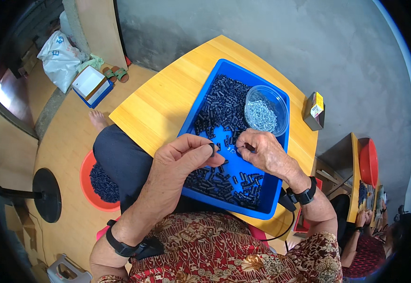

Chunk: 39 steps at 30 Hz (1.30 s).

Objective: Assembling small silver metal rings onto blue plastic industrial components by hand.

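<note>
- Pinching a small black piece [211, 149] between thumb and finger, our left hand [186, 154] is over the tray [239, 166].
- Our right hand [264, 150] curls its fingers narrowly near the tray's right edge; we cannot tell what they hold.
- Black tubes [223, 101] fill our tray's far and near ends.
- A clear tub [281, 104] of metal bits [261, 116] occupies its far right corner.

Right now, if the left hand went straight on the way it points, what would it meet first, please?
Probably the right hand over the blue tray, though depth is unclear and the left hand might pass above it.
</note>
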Tool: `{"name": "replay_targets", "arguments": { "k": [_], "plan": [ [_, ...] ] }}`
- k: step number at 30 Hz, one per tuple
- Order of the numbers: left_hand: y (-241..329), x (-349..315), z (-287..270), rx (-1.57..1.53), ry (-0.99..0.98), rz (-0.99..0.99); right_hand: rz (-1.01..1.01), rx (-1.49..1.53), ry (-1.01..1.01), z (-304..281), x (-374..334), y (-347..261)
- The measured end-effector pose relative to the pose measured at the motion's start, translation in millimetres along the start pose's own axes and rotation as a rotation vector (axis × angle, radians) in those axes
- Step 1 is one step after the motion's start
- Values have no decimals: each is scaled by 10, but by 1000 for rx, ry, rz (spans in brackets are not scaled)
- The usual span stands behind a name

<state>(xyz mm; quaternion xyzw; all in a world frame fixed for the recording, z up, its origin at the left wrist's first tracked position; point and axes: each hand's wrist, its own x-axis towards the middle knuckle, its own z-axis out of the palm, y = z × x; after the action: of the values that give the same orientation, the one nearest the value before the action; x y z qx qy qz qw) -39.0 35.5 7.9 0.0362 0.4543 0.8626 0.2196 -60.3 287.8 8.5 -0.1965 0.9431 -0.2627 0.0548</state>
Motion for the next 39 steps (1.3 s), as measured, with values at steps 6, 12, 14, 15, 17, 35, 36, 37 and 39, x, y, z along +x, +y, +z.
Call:
{"name": "replay_targets", "arguments": {
  "k": [6,12,14,15,17,35,36,37,39],
  "plan": [
    [-26,-5,1,27,5,18,-77,-128,-52,17,-10,-27],
    [-36,2,12,40,0,14,-102,-72,-35,102,1,-4],
    [-34,7,15,54,-4,11,-132,-86,-18,126,12,-20],
    [-36,8,14,54,-4,11,-145,-120,-17,131,17,-27],
    [-38,9,16,62,0,4,-158,-152,-16,137,24,-31],
    [-154,-38,97,471,-91,127,159,1400,-40,-117,-95,-238],
    [-159,-43,97,472,-87,129,153,1416,-35,-106,-100,-285],
    [-161,-47,95,453,-69,124,150,1416,-39,-85,-98,-322],
    [-169,-53,107,431,-53,120,115,1403,-28,-49,-100,-376]
  ]
}}
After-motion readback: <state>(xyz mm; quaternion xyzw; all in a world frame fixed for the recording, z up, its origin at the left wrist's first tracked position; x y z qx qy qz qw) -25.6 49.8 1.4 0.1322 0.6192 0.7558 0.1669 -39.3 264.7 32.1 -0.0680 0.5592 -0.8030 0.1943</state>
